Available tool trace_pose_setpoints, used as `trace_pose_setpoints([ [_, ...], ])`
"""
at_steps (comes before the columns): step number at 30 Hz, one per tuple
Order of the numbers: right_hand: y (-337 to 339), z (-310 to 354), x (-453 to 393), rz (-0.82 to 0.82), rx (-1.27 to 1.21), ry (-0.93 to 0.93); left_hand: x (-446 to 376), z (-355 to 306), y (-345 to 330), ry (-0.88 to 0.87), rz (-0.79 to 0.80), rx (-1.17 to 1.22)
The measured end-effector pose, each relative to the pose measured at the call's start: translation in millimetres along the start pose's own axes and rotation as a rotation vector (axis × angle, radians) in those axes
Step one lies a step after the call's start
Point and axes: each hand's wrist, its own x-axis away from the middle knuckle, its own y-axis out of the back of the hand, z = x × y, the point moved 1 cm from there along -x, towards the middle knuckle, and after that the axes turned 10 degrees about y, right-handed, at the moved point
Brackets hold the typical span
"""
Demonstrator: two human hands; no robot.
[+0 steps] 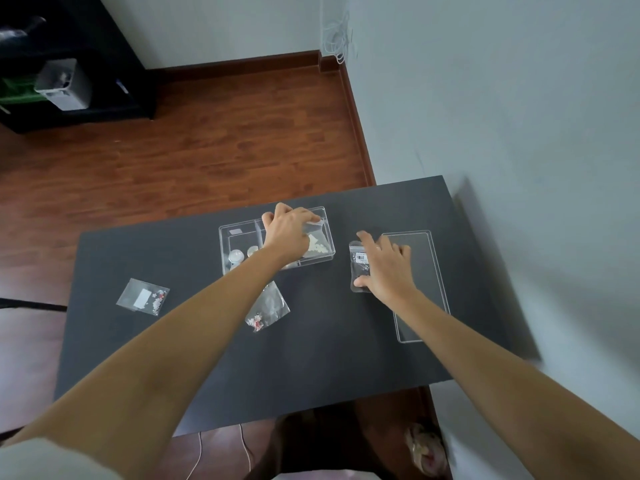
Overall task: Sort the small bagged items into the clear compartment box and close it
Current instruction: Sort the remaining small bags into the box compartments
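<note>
On the dark desk (329,341) the clear box (227,252) stands open, its lid (437,271) lying flat to the right. The left hand (287,232) is over the box's right compartment, fingers pinching a clear bag (317,242) of pale bits down into it — the left compartment holds a few round pieces. The right hand (386,268) lies spread on a bag with a barcode label (358,268), just beside the lid, thumb at its near end. Two more bags rest on the desk: one (143,296) far left, one (268,311) near the box.
</note>
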Motion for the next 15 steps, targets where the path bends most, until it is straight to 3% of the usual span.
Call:
trace_pose_setpoints([
  [5, -0.3, 4.7, 2.2, -0.035, -0.129, 0.008, 2.8, 9.8, -6.1, 0.023, 0.015, 0.004],
  [10, 1.2, 6.7, 5.7, -0.042, -0.264, 0.017, 5.6, 8.1, -4.4, -0.011, 0.036, -0.213],
  [15, 8.1, 8.5, 5.3, -0.146, -0.380, 0.019, 9.2, -2.3, -6.9, -0.017, -0.081, -0.365],
])
